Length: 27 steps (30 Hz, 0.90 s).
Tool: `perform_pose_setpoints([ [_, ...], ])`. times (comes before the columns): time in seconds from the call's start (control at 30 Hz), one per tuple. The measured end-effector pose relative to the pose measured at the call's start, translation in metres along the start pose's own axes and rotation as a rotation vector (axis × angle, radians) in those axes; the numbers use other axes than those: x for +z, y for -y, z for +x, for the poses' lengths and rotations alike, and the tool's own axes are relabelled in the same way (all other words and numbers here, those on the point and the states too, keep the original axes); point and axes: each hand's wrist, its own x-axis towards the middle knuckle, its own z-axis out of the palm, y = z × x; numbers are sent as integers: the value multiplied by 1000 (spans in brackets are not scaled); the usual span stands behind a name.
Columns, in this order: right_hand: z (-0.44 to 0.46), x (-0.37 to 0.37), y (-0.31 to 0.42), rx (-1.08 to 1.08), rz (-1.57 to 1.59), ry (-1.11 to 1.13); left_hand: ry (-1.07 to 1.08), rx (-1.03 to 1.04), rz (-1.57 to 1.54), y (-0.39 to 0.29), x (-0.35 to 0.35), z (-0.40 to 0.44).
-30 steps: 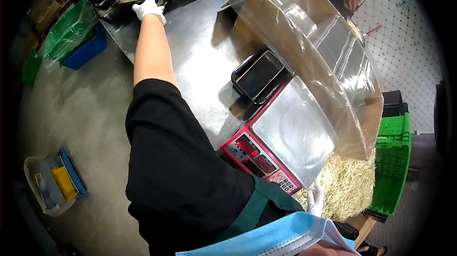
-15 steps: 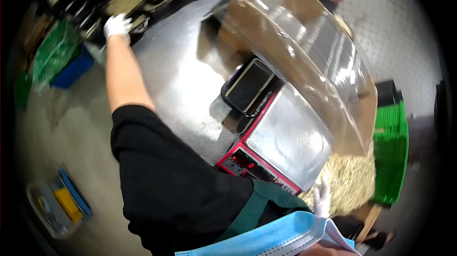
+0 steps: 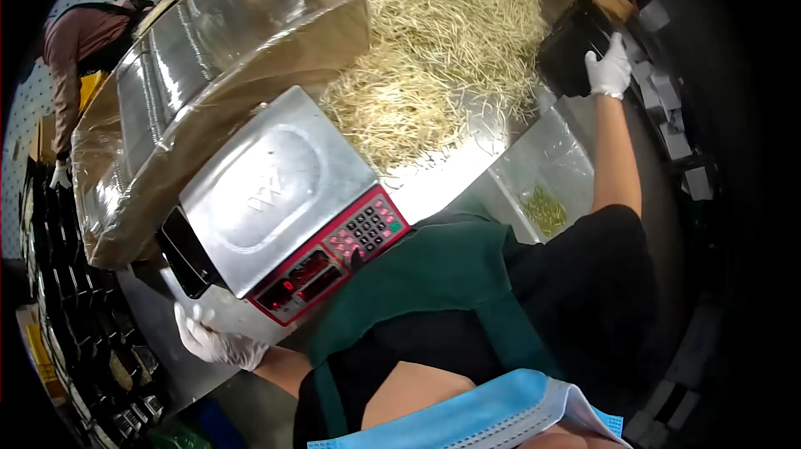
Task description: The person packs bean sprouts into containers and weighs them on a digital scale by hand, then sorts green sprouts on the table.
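Note:
My right hand [image 3: 609,71], in a white glove, grips the rim of a black plastic tray [image 3: 569,50] beside a heap of pale bean sprouts [image 3: 450,23]. Down at the left, my gloved left hand [image 3: 215,340] holds nothing, its fingers apart, just below the red digital scale [image 3: 288,190]. The scale's steel plate is bare and its display glows red. Against the scale's left side leans another black tray [image 3: 188,253].
A large carton with a clear plastic liner [image 3: 213,82] stands behind the scale. Rows of filled black trays [image 3: 96,324] line the left, where another person [image 3: 83,52] bends over. A clear bag or bin liner [image 3: 546,169] with green scraps hangs at the right table edge.
My view has swung to the right. My left hand has come back from the rows of black trays to the scale. My right hand has gone from beside the sprouts to a black tray.

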Motion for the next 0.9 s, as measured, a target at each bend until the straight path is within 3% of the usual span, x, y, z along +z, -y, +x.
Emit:
perform_pose_setpoints([
  [0.03,13,21,-28,50,-75,-58,108,-72,-86,-23,21,-16],
  [0.07,20,39,-46,61,-149,31,179,-87,-137,-39,39,-29],
  [0.1,33,45,-55,130,-222,324,250,-104,-188,-48,53,-40],
  [0.17,37,64,-72,18,-144,411,293,-95,-103,-45,67,-61],
  [0.3,54,97,-100,-153,-147,312,424,-97,-13,-33,107,-127],
  [0.37,60,109,-112,-258,-127,286,423,-224,-56,-38,144,-171],
  [0.43,68,113,-123,-374,-103,252,649,-100,75,-41,187,-204],
  [0.5,74,87,-115,-379,65,121,798,-161,178,-68,239,-236],
  [0.57,83,78,-116,-454,275,-84,851,-167,178,-50,266,-244],
  [0.63,80,31,-75,-624,527,-157,990,-234,140,-58,294,-253],
  [0.7,75,37,-45,-894,917,25,1215,-252,-10,-56,318,-266],
  [0.73,60,23,-20,-992,972,249,1211,-428,-222,-66,335,-283],
  [0.77,39,26,-2,-1158,1082,329,1195,-594,-435,-75,347,-297],
  [0.83,-8,27,32,-1421,1181,444,1010,-842,-281,-76,343,-308],
  [0.87,-24,26,46,-1443,1163,455,963,-925,-277,-62,343,-296],
  [0.9,-33,26,55,-1471,1143,470,796,-889,-279,-62,346,-287],
])
